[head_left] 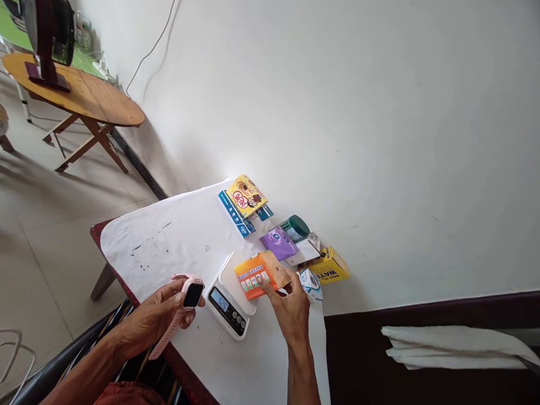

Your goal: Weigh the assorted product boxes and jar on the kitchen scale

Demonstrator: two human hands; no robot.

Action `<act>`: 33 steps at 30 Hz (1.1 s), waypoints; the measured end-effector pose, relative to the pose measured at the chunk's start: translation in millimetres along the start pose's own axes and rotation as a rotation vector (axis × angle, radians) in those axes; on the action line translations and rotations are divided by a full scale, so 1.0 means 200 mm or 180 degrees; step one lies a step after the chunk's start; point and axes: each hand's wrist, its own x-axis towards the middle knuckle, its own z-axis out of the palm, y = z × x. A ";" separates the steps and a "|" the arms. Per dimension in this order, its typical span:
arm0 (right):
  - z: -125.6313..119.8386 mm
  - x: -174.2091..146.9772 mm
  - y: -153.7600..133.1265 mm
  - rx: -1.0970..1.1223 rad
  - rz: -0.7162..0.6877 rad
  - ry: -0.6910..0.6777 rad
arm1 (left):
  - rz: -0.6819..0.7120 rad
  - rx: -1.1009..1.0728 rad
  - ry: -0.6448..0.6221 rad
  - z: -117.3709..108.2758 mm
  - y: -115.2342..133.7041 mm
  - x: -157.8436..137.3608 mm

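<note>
My left hand is closed on a pink smartwatch, its dark screen facing up and its strap hanging down. The watch is just left of a white digital scale, whose lit display seems to read 925. My right hand grips an orange box with a brown end, thumb on its printed face. The box is over the scale's platform and covers part of it; whether it rests there I cannot tell.
Beyond the scale on the white-covered table lie a yellow box on a blue one, a purple packet, a green-lidded jar, a yellow carton and a blue-white box. A wall stands behind.
</note>
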 end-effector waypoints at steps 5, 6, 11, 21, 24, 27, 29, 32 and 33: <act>0.10 0.14 -0.14 0.0089 -0.0331 -0.0030 | -0.0017 -0.0018 -0.0028 0.00 0.00 0.00; 0.15 0.19 -0.17 0.0076 -0.0474 -0.0041 | -0.0020 -0.0017 -0.0024 0.00 0.00 0.00; 0.50 0.53 -0.26 -0.0109 -0.1064 -0.0168 | 0.0010 0.0006 0.0006 0.01 0.00 0.01; 0.95 0.97 -0.25 -0.0393 -0.1091 0.0026 | 0.0006 -0.0010 0.0093 0.03 -0.02 0.04; 0.97 1.02 -0.23 -0.0427 -0.1085 0.0062 | -0.0022 0.0015 0.0198 0.04 -0.01 0.03; 0.96 1.03 -0.23 -0.0488 -0.1091 0.0091 | -0.0068 0.0006 0.0231 0.04 -0.01 0.03; 0.93 1.01 -0.24 -0.0523 -0.1150 0.0127 | -0.0086 0.0018 0.0235 0.03 0.00 0.03; 0.84 0.93 -0.26 -0.0549 -0.1356 0.0174 | -0.0091 0.0077 0.0287 0.02 0.00 0.03; 0.80 0.89 -0.25 -0.0552 -0.1438 0.0180 | -0.0089 0.0100 0.0297 0.02 0.00 0.02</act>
